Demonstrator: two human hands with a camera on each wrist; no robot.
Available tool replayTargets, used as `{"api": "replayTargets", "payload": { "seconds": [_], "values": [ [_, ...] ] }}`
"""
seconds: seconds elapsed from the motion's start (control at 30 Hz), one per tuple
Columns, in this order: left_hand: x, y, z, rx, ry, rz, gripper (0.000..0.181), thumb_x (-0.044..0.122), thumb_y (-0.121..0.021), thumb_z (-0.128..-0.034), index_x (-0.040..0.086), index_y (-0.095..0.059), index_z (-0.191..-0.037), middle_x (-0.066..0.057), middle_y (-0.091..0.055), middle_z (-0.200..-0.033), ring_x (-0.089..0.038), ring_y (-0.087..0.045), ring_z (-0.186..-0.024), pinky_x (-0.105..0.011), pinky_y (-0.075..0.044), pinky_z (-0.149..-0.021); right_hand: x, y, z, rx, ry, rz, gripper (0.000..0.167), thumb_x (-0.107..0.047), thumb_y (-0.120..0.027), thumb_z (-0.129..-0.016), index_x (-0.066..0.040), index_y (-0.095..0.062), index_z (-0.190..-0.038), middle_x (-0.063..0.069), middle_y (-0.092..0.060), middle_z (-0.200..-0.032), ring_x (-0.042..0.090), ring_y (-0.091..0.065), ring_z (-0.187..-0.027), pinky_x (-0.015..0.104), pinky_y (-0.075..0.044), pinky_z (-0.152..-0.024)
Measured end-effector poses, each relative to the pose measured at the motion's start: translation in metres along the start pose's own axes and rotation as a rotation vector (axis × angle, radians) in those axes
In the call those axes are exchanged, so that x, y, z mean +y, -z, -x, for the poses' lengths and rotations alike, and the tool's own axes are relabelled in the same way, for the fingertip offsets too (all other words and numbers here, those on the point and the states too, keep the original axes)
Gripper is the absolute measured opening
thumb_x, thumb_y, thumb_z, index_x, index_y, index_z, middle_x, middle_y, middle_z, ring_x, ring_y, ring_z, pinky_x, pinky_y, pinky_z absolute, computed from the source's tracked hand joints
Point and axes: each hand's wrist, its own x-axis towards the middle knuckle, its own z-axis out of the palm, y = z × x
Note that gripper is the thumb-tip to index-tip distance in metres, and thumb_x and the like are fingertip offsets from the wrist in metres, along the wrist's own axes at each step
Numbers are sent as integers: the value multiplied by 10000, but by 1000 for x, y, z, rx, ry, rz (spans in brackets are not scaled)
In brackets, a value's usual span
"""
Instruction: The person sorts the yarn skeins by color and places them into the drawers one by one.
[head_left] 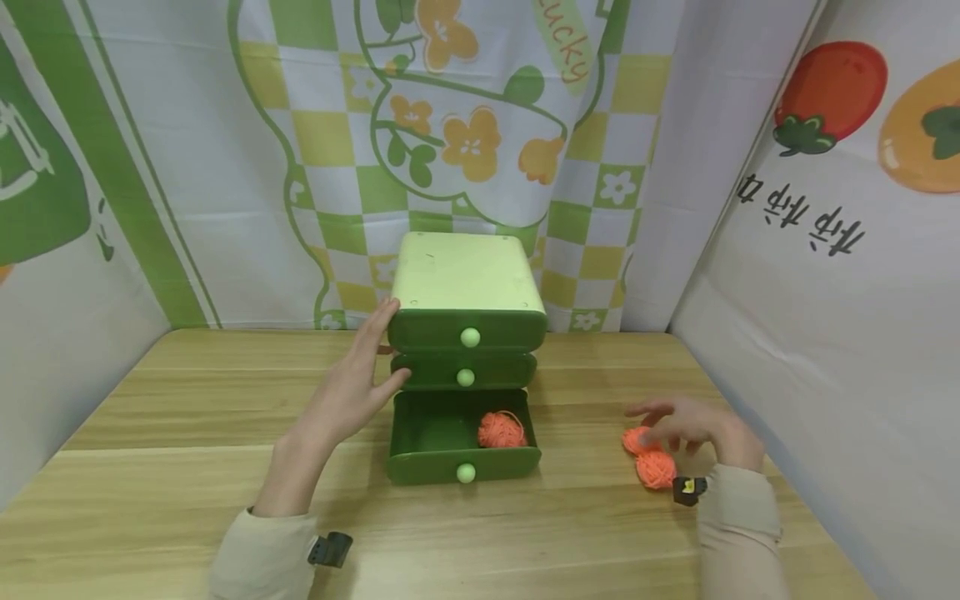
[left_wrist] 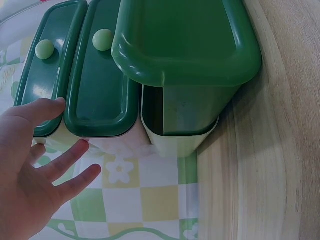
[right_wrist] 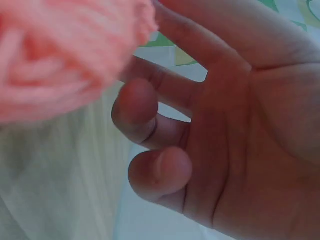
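Observation:
A small drawer unit (head_left: 468, 275) with a pale top and green drawer fronts stands on the table. Its bottom drawer (head_left: 465, 468) is pulled out, with a coral yarn ball (head_left: 501, 430) inside at the right. My left hand (head_left: 348, 387) is at the unit's left side, fingers extended, thumb by the edge of the middle drawer (left_wrist: 102, 75). To the right, my right hand (head_left: 693, 427) is over two more coral yarn balls (head_left: 656, 470), its fingers loosely bent. In the right wrist view a yarn ball (right_wrist: 65, 60) is close to the fingers, which are not closed round it.
A wooden table (head_left: 225, 417) carries everything. Behind it hangs a patterned curtain (head_left: 322, 142), and a white printed cloth (head_left: 825, 333) borders the right side. The top drawer (head_left: 420, 331) is closed. Dark devices (head_left: 330, 549) are strapped at both wrists.

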Motion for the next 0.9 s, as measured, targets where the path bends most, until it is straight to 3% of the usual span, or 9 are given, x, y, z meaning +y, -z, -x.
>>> {"api": "replayTargets", "payload": {
  "seconds": [0.23, 0.53, 0.73, 0.8, 0.9],
  "values": [
    [0, -1, -1, -11, 20, 14, 954, 159, -662, -964, 365, 24, -1594, -22, -38, -1689, -340, -579, -1233, -296, -506, -569, 10, -2, -4, -28, 38, -31, 643, -306, -753, -863, -133, -531, -1441, 143, -577, -1348, 159, -530, -670, 256, -418, -520],
    [0, -1, -2, -15, 20, 20, 956, 156, -658, -965, 362, 32, -1594, -27, -37, -1689, -347, -572, -1236, -278, -488, -541, 15, -1, -4, -70, -17, -15, 659, -347, -764, -853, -138, -534, -1434, 138, -578, -1312, 188, -568, -770, 311, -461, -612],
    [0, -1, -1, -23, 31, 19, 958, 156, -656, -967, 361, 39, -1593, -18, -22, -1690, -359, -570, -1239, -277, -487, -532, 13, -2, -6, -60, 4, 13, 574, -324, -762, -852, -134, -597, -1368, 145, -587, -1258, 175, -535, -779, 303, -457, -602],
    [0, 0, 0, -22, 35, 14, 958, 159, -655, -967, 364, 42, -1593, 0, -14, -1689, -357, -570, -1241, -276, -486, -535, 11, -3, -9, -38, 33, 23, 531, -309, -757, -855, -122, -625, -1334, 127, -603, -1209, 158, -512, -747, 297, -460, -596],
    [0, 0, 0, -21, 34, 15, 959, 159, -656, -967, 364, 40, -1593, 2, -15, -1689, -352, -571, -1240, -277, -489, -547, 7, -4, -13, -7, 77, 34, 482, -282, -754, -853, -107, -659, -1292, 41, -609, -935, 118, -449, -646, 264, -431, -565]
  ]
}}
